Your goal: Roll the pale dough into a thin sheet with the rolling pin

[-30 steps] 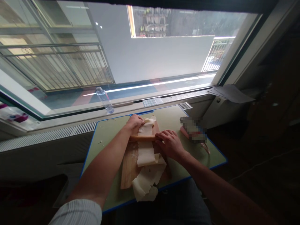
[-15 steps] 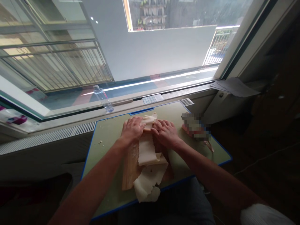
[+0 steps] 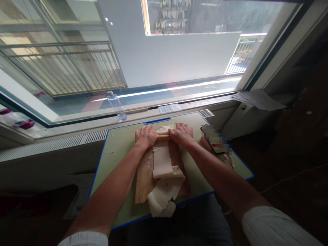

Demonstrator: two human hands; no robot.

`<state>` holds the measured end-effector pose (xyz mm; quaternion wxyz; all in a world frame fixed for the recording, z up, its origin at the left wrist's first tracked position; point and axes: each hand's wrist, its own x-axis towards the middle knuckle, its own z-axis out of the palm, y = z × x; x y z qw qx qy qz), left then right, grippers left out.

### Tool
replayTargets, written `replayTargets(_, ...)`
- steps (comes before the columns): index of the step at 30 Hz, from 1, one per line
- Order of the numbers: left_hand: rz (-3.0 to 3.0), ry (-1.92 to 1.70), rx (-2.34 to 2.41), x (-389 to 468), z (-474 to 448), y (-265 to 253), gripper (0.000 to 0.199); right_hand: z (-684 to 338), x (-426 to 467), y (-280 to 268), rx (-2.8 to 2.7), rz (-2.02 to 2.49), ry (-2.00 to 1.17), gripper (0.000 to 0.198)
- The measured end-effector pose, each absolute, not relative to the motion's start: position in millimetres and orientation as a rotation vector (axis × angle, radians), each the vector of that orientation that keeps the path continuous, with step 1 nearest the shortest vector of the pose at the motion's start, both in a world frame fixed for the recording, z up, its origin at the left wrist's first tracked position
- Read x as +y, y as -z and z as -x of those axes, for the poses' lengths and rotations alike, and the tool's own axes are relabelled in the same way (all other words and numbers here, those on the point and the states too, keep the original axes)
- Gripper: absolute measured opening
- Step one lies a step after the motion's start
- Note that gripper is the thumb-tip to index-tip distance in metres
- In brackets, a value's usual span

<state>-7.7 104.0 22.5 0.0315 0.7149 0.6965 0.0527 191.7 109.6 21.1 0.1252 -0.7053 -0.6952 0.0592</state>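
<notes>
A long pale sheet of dough (image 3: 162, 162) stretches along a wooden board (image 3: 143, 186); its near end is folded and torn and hangs past the table's front edge. Across the far part of the sheet lies a thin wooden rolling pin (image 3: 163, 137). My left hand (image 3: 146, 136) is closed over the pin's left end, and my right hand (image 3: 182, 133) over its right end. Both palms face down, so the pin's ends are hidden under them. Beyond the pin, a bunched piece of dough (image 3: 165, 128) shows between the hands.
The board rests on a green, blue-edged folding table (image 3: 115, 171). To the right lies a partly blurred-out flat object (image 3: 216, 141). A clear plastic bottle (image 3: 118, 107) stands on the windowsill. Papers (image 3: 258, 99) lie at the right end of the sill. Small dough crumbs (image 3: 112, 152) dot the table.
My hands have moved slightly apart and sit further toward the pin's ends, showing more of the pin between them. The pin lies a little farther along the dough. The view has shifted slightly.
</notes>
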Motion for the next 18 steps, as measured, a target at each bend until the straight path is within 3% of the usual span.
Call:
replayTargets(4,-2.248,-0.256,2.151,72,7,-15,0.065,-194,74,-18,-2.077,2.003,-0.063,0.059)
replayTargets(10,-2.309,-0.310,2.142,7,6,-18,0.062,-203,10,-10,-2.163,1.863,-0.003,0.062)
replayTargets(18,-2.172,-0.238,2.182,58,-8,-28,0.062,-199,41,-13,-2.200,1.882,-0.054,0.067)
